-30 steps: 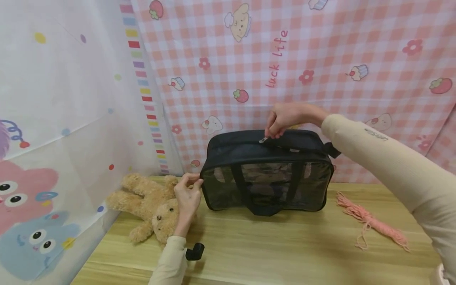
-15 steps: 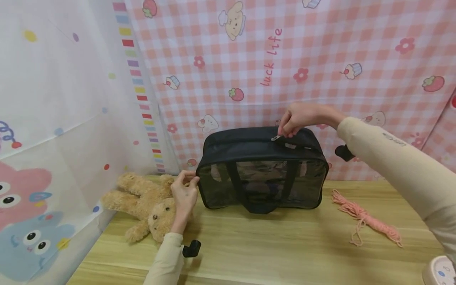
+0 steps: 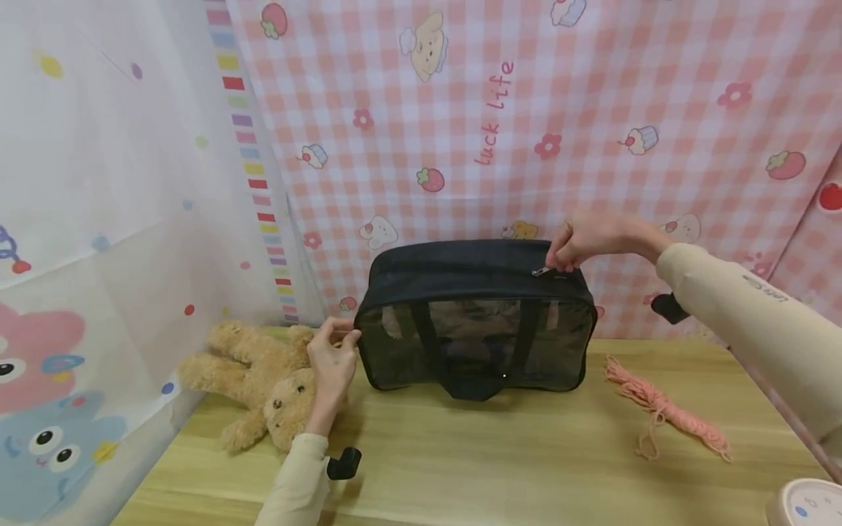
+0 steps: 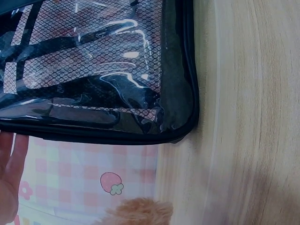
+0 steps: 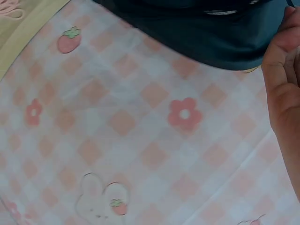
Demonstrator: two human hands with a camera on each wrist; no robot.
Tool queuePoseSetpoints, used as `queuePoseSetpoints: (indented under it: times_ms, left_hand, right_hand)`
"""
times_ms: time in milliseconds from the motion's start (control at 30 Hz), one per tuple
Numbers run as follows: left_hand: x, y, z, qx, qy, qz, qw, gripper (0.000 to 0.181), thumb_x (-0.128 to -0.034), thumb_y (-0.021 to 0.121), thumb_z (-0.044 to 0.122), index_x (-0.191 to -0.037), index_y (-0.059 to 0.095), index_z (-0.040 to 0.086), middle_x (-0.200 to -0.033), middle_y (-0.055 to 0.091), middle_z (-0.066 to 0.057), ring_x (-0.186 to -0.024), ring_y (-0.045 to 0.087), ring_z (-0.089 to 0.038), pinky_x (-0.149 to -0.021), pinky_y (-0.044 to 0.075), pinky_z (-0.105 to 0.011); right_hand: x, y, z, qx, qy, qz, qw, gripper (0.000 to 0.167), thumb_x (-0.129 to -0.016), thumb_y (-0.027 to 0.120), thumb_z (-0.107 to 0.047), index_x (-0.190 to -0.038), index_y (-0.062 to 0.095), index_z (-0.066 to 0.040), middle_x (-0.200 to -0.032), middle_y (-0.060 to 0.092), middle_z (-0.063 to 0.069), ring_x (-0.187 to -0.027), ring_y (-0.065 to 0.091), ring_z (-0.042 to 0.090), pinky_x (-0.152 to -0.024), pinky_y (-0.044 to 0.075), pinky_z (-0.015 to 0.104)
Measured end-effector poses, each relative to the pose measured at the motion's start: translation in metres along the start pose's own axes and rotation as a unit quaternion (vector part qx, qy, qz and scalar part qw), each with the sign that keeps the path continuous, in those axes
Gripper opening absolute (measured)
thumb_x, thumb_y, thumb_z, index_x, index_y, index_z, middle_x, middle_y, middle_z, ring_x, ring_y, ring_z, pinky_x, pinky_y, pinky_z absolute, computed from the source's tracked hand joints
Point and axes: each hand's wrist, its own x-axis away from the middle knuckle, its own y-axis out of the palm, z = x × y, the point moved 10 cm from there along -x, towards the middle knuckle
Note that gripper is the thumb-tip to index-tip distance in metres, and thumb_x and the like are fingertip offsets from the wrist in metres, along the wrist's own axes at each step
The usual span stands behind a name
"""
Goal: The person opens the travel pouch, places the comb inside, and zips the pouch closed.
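Observation:
A black bag (image 3: 395, 292) with a see-through front panel stands upright on the wooden table, its strap handle (image 3: 473, 383) hanging down in front. Near the right end of its top, my right hand (image 3: 585, 237) pinches a silver zipper pull (image 3: 539, 272). At the bag's left edge my left hand (image 3: 334, 359) grips the black piping between thumb and fingers. In the left wrist view the bag's clear panel (image 4: 89, 70) shows mesh inside, and the left hand (image 4: 9, 178) is only partly in frame. The right wrist view catches part of the right hand (image 5: 286, 79) beside the dark top.
A tan teddy bear (image 3: 259, 380) lies left of the bag, partly behind the left forearm. To the right is a bundle of pink cord (image 3: 667, 409). A round pale object (image 3: 812, 504) sits at the lower right corner. A checked cloth (image 3: 460, 197) hangs behind.
My right hand has slid the zipper pull to the right along the bag's top, and the gap there has narrowed. The left hand keeps its hold on the left edge.

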Motion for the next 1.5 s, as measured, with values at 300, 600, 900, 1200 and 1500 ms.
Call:
queuePoseSetpoints:
  times_ms: [300, 600, 900, 1200, 1500]
  left_hand:
    - [0.000, 0.003, -0.026, 0.009, -0.007, 0.001, 0.9999, 0.010, -0.0839, 0.068, -0.005, -0.086, 0.067, 0.004, -0.083, 0.066, -0.011, -0.072, 0.064, -0.022, -0.058, 0.050, -0.022]
    - [0.000, 0.002, -0.029, 0.001, -0.009, 0.002, 1.0000, 0.011, -0.0831, 0.069, -0.006, -0.086, 0.067, 0.004, -0.081, 0.066, -0.013, -0.071, 0.064, -0.021, -0.054, 0.048, -0.021]
    - [0.001, 0.001, -0.029, -0.003, -0.003, 0.001, 1.0000, 0.011, -0.0830, 0.069, -0.005, -0.084, 0.067, 0.005, -0.081, 0.066, -0.009, -0.072, 0.065, -0.020, -0.058, 0.051, -0.026]
    - [0.002, 0.005, -0.023, -0.002, 0.017, -0.004, 0.9998, 0.010, -0.0822, 0.070, -0.005, -0.085, 0.066, 0.004, -0.083, 0.065, -0.010, -0.073, 0.065, -0.023, -0.059, 0.052, -0.030]
    - [-0.001, 0.002, -0.021, -0.004, 0.032, 0.008, 0.9994, 0.010, -0.0812, 0.070, -0.007, -0.082, 0.066, 0.002, -0.081, 0.066, -0.013, -0.070, 0.065, -0.024, -0.062, 0.051, -0.025]
  right_hand:
    - [0.022, -0.010, 0.028, -0.015, 0.003, 0.037, 0.9992, 0.021, -0.093, 0.052, -0.003, -0.097, 0.071, 0.006, -0.085, 0.065, 0.014, -0.076, 0.057, 0.022, -0.071, 0.051, 0.033]
    - [0.041, -0.011, 0.054, -0.030, 0.010, 0.065, 0.9974, 0.021, -0.094, 0.053, -0.006, -0.095, 0.072, 0.002, -0.094, 0.067, 0.012, -0.087, 0.061, 0.022, -0.076, 0.052, 0.035]
    - [0.049, -0.007, 0.080, -0.073, 0.021, 0.097, 0.9924, 0.027, -0.096, 0.053, -0.014, -0.112, 0.068, 0.001, -0.117, 0.062, 0.017, -0.105, 0.059, 0.030, -0.086, 0.050, 0.041]
    - [0.064, 0.004, 0.118, -0.106, 0.020, 0.137, 0.9847, 0.031, -0.097, 0.051, -0.016, -0.118, 0.064, 0.004, -0.112, 0.064, 0.015, -0.097, 0.063, 0.022, -0.079, 0.052, 0.037]
    - [0.059, 0.031, 0.155, -0.270, -0.032, 0.160, 0.9490, 0.022, -0.099, 0.049, -0.009, -0.104, 0.066, 0.005, -0.096, 0.063, 0.006, -0.084, 0.060, 0.016, -0.077, 0.052, 0.030]
